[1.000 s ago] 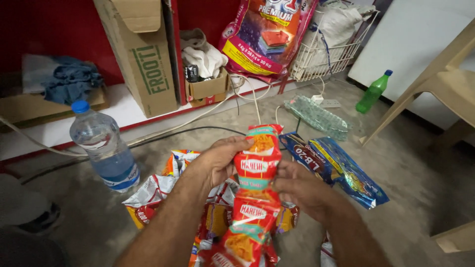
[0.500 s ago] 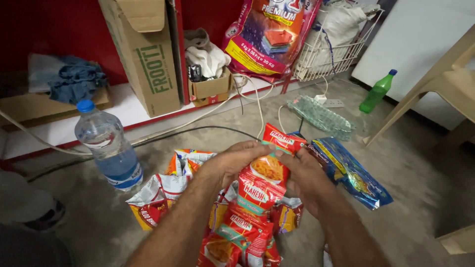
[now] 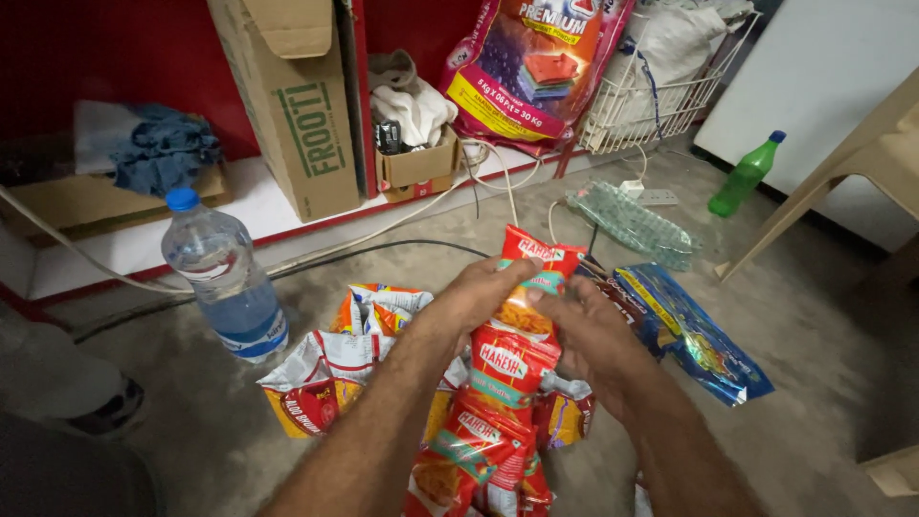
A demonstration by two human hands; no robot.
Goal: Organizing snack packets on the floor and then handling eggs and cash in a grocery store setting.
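Fingers point(image 3: 512, 278) of both hands pinching the top red pouch on a snack strip point(image 3: 507, 373), lifted over the floor pile.

Left hand point(image 3: 469, 302) and right hand point(image 3: 584, 335) grip glossy, crinkly foil; I'd say sorting's barely begun, loose packets point(image 3: 325, 369) underneath, ribbed clear water bottle point(image 3: 225, 278) left, shiny blue packs point(image 3: 694, 330) right.

Snack strip point(image 3: 512, 373) between hands point(image 3: 536, 321); water bottle point(image 3: 225, 278) left.

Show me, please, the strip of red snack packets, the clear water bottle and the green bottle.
strip of red snack packets point(image 3: 505, 364): head view, middle packet.
clear water bottle point(image 3: 225, 282): head view, mid body.
green bottle point(image 3: 739, 182): head view, mid body.
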